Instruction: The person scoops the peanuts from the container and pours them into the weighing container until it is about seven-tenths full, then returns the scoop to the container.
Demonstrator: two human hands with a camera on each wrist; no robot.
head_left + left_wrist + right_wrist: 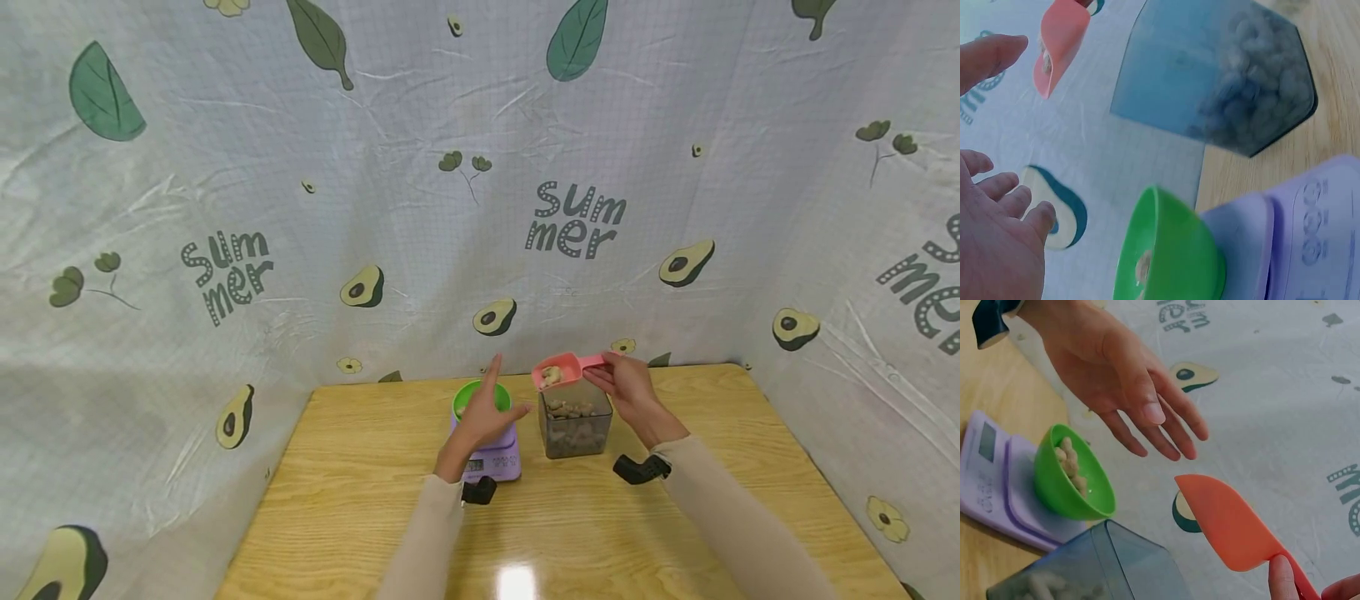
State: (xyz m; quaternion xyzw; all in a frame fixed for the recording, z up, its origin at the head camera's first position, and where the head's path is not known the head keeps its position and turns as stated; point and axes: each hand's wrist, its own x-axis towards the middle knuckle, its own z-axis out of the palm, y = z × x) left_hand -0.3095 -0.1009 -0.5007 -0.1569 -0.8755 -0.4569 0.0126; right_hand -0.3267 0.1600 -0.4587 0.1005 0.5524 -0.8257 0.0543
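Note:
In my right hand [632, 390] is the handle of a pink-orange scoop [571, 367], pinched between thumb and fingers. The scoop carries several pale pieces that look like unshelled peanuts [552, 377] and hangs above a grey see-through bin [576, 437], which holds more of them. My left hand [483, 419] has its fingers extended and nothing in its grasp, hovering over a green bowl [1072, 481]. A few peanuts [1069, 459] lie in that bowl, which stands on a purple kitchen scale [498, 463]. The scale's display is too small to read.
A light wooden table [360, 467] carries the scale and bin side by side near its back edge. Behind and beside it hangs a pale plastic sheet [420, 217] printed with avocados and leaves. Each wrist bears a black camera mount [637, 470].

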